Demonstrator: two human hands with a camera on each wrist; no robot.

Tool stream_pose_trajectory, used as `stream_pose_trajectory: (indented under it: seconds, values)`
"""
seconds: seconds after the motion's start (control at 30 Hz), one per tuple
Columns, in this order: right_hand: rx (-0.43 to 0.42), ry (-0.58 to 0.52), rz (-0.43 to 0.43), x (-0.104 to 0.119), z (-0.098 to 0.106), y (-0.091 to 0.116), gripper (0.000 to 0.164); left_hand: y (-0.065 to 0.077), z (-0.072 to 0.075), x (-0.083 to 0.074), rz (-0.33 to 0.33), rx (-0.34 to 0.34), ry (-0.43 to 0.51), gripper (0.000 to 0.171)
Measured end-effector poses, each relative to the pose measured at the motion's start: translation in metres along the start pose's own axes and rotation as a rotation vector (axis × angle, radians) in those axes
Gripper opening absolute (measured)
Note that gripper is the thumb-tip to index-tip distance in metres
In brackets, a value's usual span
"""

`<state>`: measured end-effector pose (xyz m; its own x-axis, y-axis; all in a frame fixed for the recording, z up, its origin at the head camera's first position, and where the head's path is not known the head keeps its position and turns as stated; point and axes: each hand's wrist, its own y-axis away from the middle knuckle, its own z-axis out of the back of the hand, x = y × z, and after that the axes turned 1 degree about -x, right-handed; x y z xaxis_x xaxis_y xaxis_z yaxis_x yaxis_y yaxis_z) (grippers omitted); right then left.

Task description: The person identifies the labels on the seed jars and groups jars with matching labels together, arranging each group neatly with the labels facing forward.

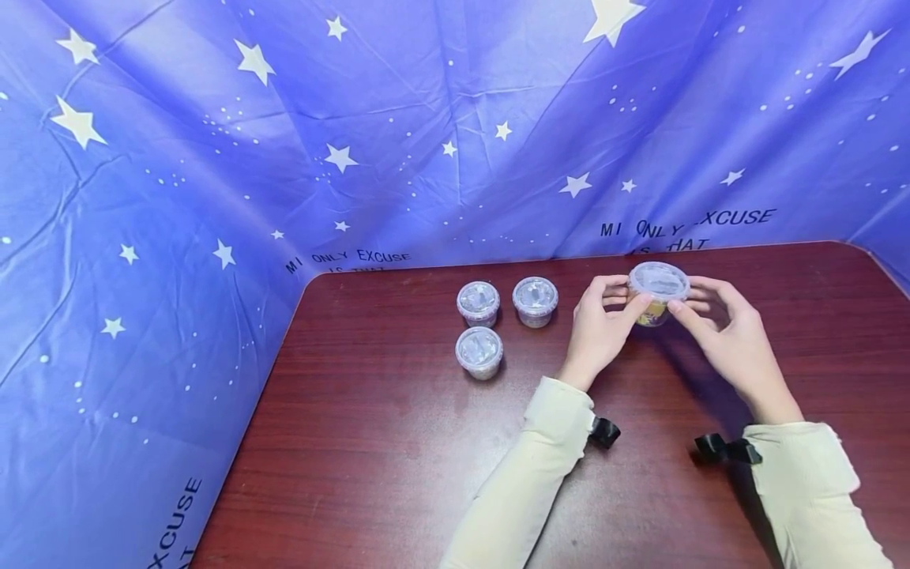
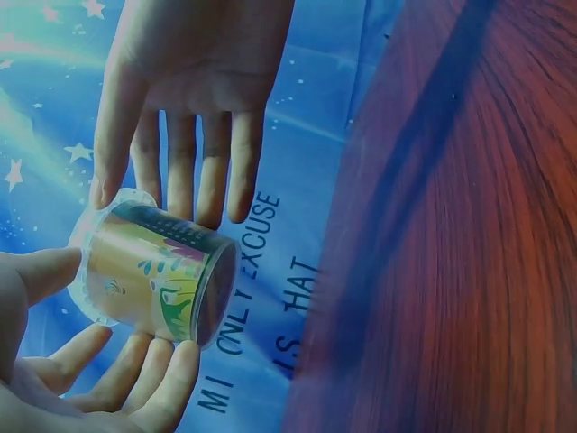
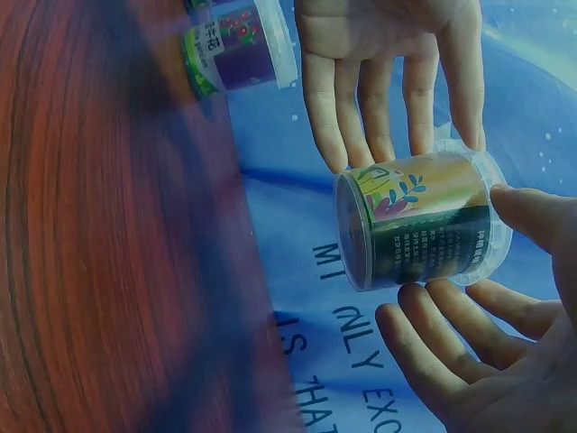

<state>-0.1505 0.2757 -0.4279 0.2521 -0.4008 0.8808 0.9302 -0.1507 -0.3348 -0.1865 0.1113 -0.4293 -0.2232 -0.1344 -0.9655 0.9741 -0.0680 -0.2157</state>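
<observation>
A small round plastic cup [image 1: 659, 281] with a clear lid is held upright between both hands, above the far right part of the table. My left hand [image 1: 601, 325] grips it from the left, thumb near the rim and fingers around the side. From the right, my right hand [image 1: 734, 340] holds it the same way. In the left wrist view the cup [image 2: 153, 269] shows a yellow and dark printed label with leaf drawings. Small pale lettering covers the dark part of the cup's label [image 3: 442, 242] in the right wrist view.
Three similar lidded cups stand to the left of the hands: one at back left [image 1: 479, 303], one at back right [image 1: 535, 301] and a nearer one [image 1: 479, 352]. Behind the reddish-brown table [image 1: 370, 442] hangs a blue star-patterned cloth [image 1: 398, 95].
</observation>
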Motion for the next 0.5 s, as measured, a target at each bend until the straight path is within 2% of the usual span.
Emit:
stream_pose_trajectory:
  seconds: [0.5]
  values:
    - [0.053, -0.022, 0.041, 0.008, -0.011, 0.005, 0.042, 0.014, 0.023, -0.009, -0.001, 0.002, -0.022, 0.034]
